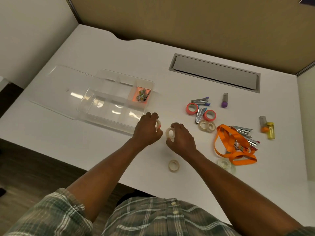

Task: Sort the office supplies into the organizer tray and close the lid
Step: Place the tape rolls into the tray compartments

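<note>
The white desk (105,53) carries everything, and the largest thing on it is the clear organizer tray (95,114), sitting left of centre with its clear lid (56,92) swung open and lying flat to the left. Only the tray's far right compartment is filled, with coloured paper clips (141,97); the other compartments look bare.

To the right lies the unsorted pile: an orange lanyard (237,143), limp and likely to trail if lifted by one end, so best gathered in a bunch; beside it several metal staple removers (201,100), rigid and easy to pinch by the sides. Two pink tape rolls (192,109), a pair of pale tape rolls (207,126), a clear one (225,165) near the lanyard and another lone roll (173,165) near the desk edge are all light, stiff rings, probably best taken across the rim or through the core.

The left hand (147,132) is clamped on a tape roll with a pink edge (158,125), just beside the tray's near right corner. The right hand (180,137) pinches a whitish tape roll (170,133) between thumb and fingers, held up on edge. The two hands are near each other but apart.

Small capped tubes (225,100) stand farther right; they look smooth and may roll.
</note>
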`<action>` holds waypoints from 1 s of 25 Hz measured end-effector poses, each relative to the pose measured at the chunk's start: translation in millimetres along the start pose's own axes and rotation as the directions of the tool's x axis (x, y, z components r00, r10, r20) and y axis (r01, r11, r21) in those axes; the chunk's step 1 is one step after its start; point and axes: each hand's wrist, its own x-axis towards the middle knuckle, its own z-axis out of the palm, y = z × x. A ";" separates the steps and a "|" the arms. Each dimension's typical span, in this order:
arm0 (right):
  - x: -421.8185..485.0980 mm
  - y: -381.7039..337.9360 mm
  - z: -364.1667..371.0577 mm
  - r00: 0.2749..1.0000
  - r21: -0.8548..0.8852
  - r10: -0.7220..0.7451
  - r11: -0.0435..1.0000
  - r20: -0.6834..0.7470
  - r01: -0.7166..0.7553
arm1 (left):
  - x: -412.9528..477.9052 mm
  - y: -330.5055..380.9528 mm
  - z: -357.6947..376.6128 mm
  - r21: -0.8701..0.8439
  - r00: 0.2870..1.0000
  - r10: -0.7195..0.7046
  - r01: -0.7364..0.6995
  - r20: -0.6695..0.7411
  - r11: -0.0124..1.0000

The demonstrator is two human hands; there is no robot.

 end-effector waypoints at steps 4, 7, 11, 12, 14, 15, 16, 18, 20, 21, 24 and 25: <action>28.6 -44.8 -1.7 0.993 0.083 -0.067 0.994 -0.095 0.075 | 20.4 -36.6 -29.6 0.065 0.994 -0.039 0.046 -0.101 0.997; 50.9 -77.4 5.7 0.986 0.066 -0.115 0.990 -0.120 0.124 | 26.8 -73.4 -42.3 0.176 0.994 -0.038 0.055 -0.098 0.983; 73.4 -111.1 21.0 0.977 -0.026 -0.192 0.981 -0.090 0.190 | 30.3 -107.1 -47.9 0.280 1.000 -0.022 0.027 -0.021 0.960; 78.1 -116.7 24.7 0.976 -0.051 -0.206 0.978 -0.070 0.203 | 31.3 -111.6 -47.4 0.296 1.000 -0.009 0.010 -0.007 0.955; 85.8 -125.7 31.8 0.975 -0.091 -0.223 0.971 -0.021 0.220 | 33.4 -118.4 -45.7 0.314 1.000 0.015 -0.021 0.021 0.949; 88.1 -128.3 34.4 0.974 -0.118 -0.229 0.967 0.000 0.227 | 33.9 -120.0 -44.6 0.318 0.999 0.022 -0.032 0.035 0.948; 90.3 -130.5 36.9 0.972 -0.149 -0.233 0.961 0.014 0.232 | 35.1 -122.2 -44.1 0.321 0.998 0.026 -0.040 0.049 0.946; 93.4 -132.6 39.9 0.972 -0.187 -0.233 0.954 0.033 0.235 | 37.2 -124.4 -42.6 0.328 0.997 0.024 -0.048 0.078 0.943; 94.7 -132.0 38.9 0.976 -0.145 -0.212 0.966 0.039 0.215 | 38.0 -123.4 -41.9 0.319 0.996 0.025 -0.053 0.090 0.946; 95.4 -131.1 37.1 0.979 -0.108 -0.199 0.973 0.036 0.202 | 38.7 -122.2 -42.3 0.304 0.996 0.032 -0.057 0.086 0.951; 92.5 -120.7 28.2 0.987 -0.006 -0.162 0.987 -0.008 0.162 | 40.6 -113.1 -46.3 0.263 0.995 0.079 -0.091 0.057 0.960; 89.3 -113.8 24.4 0.989 0.022 -0.147 0.989 -0.031 0.148 | 40.8 -107.3 -47.8 0.248 0.994 0.095 -0.103 0.045 0.963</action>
